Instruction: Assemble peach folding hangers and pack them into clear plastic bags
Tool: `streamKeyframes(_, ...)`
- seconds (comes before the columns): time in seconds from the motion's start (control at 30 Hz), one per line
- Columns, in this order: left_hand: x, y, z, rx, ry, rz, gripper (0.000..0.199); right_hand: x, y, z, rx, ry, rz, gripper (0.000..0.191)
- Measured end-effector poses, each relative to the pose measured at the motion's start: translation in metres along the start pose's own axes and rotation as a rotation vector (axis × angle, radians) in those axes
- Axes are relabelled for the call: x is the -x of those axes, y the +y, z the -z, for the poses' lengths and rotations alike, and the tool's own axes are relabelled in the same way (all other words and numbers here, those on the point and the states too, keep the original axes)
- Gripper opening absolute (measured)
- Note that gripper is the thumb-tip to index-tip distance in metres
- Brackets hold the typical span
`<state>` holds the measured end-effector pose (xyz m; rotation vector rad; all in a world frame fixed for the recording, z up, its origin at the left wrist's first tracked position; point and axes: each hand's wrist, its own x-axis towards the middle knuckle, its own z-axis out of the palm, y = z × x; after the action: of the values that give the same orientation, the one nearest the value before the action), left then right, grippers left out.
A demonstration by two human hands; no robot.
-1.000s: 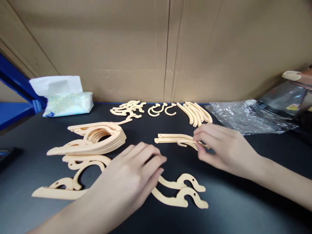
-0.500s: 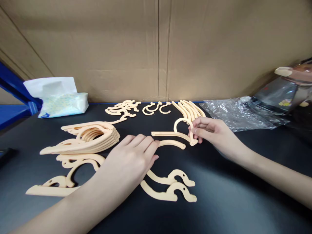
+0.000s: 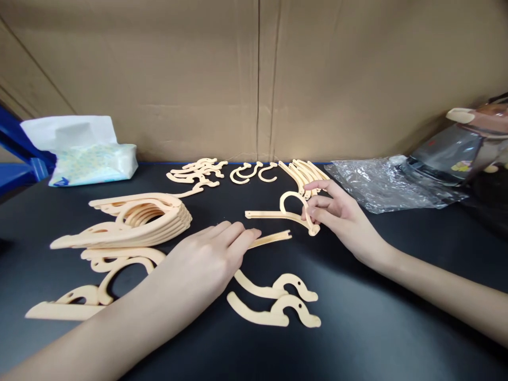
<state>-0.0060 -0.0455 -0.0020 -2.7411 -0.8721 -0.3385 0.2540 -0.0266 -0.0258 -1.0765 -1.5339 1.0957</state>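
Observation:
My left hand (image 3: 222, 248) is closed on a cream plastic hanger arm (image 3: 274, 238), whose narrow, notched end points right; its fingers hide the rest. Just right of it, my right hand (image 3: 337, 211) pinches a curved hanger hook (image 3: 282, 202) between thumb and fingers, the index finger raised. The hook's lower end meets another grooved hanger arm (image 3: 262, 214) at its right end. Below my hands lie two swan-shaped hanger pieces (image 3: 257, 316) side by side on the black table (image 3: 357, 328).
Assembled folding hangers (image 3: 159, 230) are stacked at left. Along the back lie a pile of swan-shaped pieces (image 3: 198, 172), several loose hooks (image 3: 266, 179) and several hanger arms (image 3: 304, 177). A tissue pack (image 3: 93, 164) stands back left, a clear plastic bag (image 3: 381, 182) back right, against the cardboard wall (image 3: 178, 79).
The hanger arm in my left hand has been turned, now showing its notched end instead of its curved side. My right index finger has lifted from the hook.

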Motion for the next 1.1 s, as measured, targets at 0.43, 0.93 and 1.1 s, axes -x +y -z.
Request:
streamKeyframes(0.43,0.002,0.000,0.003,0.116,-0.027,0.071,0.037,0.005,-0.008,-0.002,0.300,-0.048,0.001,0.019)
streamKeyframes(0.93,-0.007,0.032,-0.006,0.323,0.226,0.098,0.007,0.018,-0.018,-0.018,0.123,-0.176,0.023,0.022)
streamKeyframes(1.1,-0.008,0.033,-0.005,0.350,0.272,0.096,0.005,0.021,-0.019,-0.020,0.169,-0.190,0.090,0.019)
